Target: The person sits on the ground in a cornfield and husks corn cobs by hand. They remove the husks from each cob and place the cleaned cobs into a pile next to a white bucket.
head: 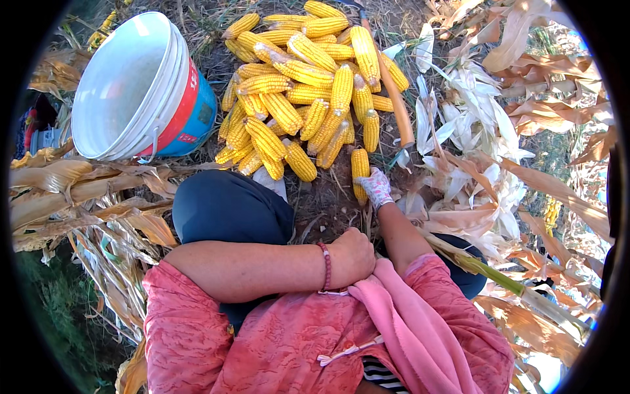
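Observation:
My right hand (pixel 376 188), in a white glove with a pink pattern, grips a husked corn cob (pixel 361 170) near its lower half. My bare left hand (pixel 352 257), a beaded bracelet at its wrist, is curled closed near my chest beside the end of a pink cloth (pixel 408 315); whether it holds the cloth cannot be seen. Just beyond the gripped cob lies a heap of yellow corn cobs (pixel 307 93) on the soil. A wooden handle (pixel 395 101) lies along the heap's right side.
A large white plastic bucket (pixel 123 83) with a red and blue outside stands tilted at the upper left. Pale corn husks (pixel 480 106) lie to the right. Dry corn stalks and leaves (pixel 59 197) flank both sides. A green stalk (pixel 492 276) crosses at the lower right.

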A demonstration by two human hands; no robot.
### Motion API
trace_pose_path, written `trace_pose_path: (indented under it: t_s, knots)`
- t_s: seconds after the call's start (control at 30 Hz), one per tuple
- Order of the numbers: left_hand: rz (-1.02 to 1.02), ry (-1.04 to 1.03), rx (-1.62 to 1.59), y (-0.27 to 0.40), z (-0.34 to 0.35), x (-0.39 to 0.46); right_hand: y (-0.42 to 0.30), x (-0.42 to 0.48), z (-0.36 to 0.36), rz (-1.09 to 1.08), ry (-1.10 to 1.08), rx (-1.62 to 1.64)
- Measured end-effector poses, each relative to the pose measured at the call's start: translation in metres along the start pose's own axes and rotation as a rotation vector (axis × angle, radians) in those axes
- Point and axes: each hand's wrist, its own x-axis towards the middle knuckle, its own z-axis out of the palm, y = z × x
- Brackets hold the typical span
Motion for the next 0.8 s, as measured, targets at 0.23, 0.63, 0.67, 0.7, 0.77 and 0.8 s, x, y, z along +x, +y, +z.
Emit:
trace_pose_path:
  t_s: [0.23, 0.63, 0.67, 0.7, 0.77, 0.8]
  knots:
    - [0.025, 0.063, 0.021, -0.001, 0.001, -0.001, -0.014, -0.017, -0.004, -0.19, 0.079, 0.353]
    - [-0.002, -0.046, 0.062, -0.019, 0.002, 0.008, -0.105, -0.088, -0.106, -0.59, 0.028, 0.15]
    - [0.017, -0.027, 0.036, -0.023, -0.001, 0.008, -0.116, -0.114, -0.12, -0.659, -0.026, 0.014]
    - [-0.014, -0.002, 0.056, -0.026, -0.003, 0.008, -0.125, -0.136, -0.131, -0.729, -0.079, -0.125]
    - [-0.068, 0.047, 0.104, -0.033, -0.004, 0.013, -0.132, -0.174, -0.144, -0.919, -0.085, -0.344]
    - [-0.133, 0.254, -0.048, -0.041, -0.001, 0.014, -0.138, -0.194, -0.149, -1.017, -0.005, -0.418]
